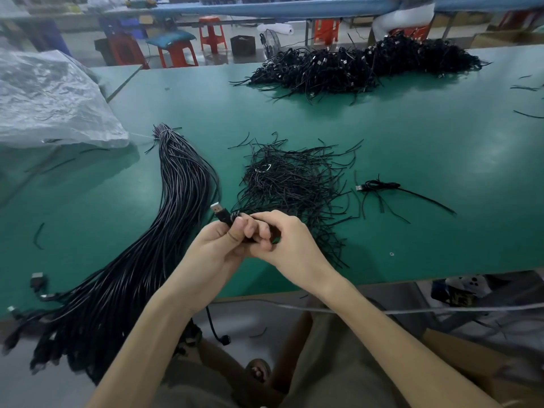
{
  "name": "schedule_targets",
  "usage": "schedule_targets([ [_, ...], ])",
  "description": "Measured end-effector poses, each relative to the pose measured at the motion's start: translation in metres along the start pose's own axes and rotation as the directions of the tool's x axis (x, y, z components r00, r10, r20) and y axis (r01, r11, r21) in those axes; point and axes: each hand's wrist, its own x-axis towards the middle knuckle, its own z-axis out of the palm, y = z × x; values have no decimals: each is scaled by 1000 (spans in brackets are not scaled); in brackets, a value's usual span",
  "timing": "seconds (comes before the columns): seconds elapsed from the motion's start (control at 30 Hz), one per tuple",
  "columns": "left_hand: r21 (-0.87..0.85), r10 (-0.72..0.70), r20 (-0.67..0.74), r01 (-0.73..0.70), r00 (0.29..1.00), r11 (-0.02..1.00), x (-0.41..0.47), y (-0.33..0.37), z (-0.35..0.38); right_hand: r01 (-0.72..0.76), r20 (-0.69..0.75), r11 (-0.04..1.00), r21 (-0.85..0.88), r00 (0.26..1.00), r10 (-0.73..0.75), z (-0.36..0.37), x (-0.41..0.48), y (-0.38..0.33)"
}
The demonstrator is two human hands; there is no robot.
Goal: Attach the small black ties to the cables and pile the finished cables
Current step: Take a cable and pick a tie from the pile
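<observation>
On the green worktable (412,172), loose ties (294,184) lie near the front and untied cables (176,201) to their left, likely for easy reach; the finished pile (368,63) sits far back. The left hand (217,245) grips a cable (226,218) below its plug (216,208), steadying it while the right hand (288,242) pinches the same cable with curled fingers, though the tie itself is hidden between them.

I see a green worktop (412,172) running wide across my view. On its left a thick bundle of long black cables (176,201) lies lengthwise, its near end spilling over the front edge. Beside it sits a loose heap of ties (294,178), and just right of that, one coiled cable (379,185). A big pile of coiled cables (353,66) sits at the far side, with a crumpled plastic bag (50,98) far left.
</observation>
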Motion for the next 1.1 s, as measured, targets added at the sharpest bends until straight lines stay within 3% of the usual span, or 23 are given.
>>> schedule_targets([
  [0.1,29,4,32,-5,999,1000,2,4,-3,-1,-78,996,89,997,8,5,-6,1],
  [0.2,80,45,-31,-42,999,996,4,2,-2,16,-145,992,123,990,2,11,-7,1],
  [0.37,330,260,-188,-188,947,925,2,-7,7,52,-188,990,129,982,-27,14,-6,-1],
  [0.5,501,385,-241,-225,891,835,0,-11,16,135,-249,991,21,960,-125,16,-4,-1],
  [0.63,524,389,-344,-169,854,835,-1,-19,16,214,-223,964,-161,943,-246,13,-3,1],
  [0.77,518,325,-350,-108,879,849,0,-21,8,169,-110,944,-282,972,-207,10,-3,4],
  [0.93,485,185,-261,-37,948,874,-2,-16,-12,141,21,961,-237,990,-140,-5,0,5],
  [1.1,429,185,-254,-61,949,901,-3,-14,-20,172,58,941,-292,985,-162,-9,-3,4],
])
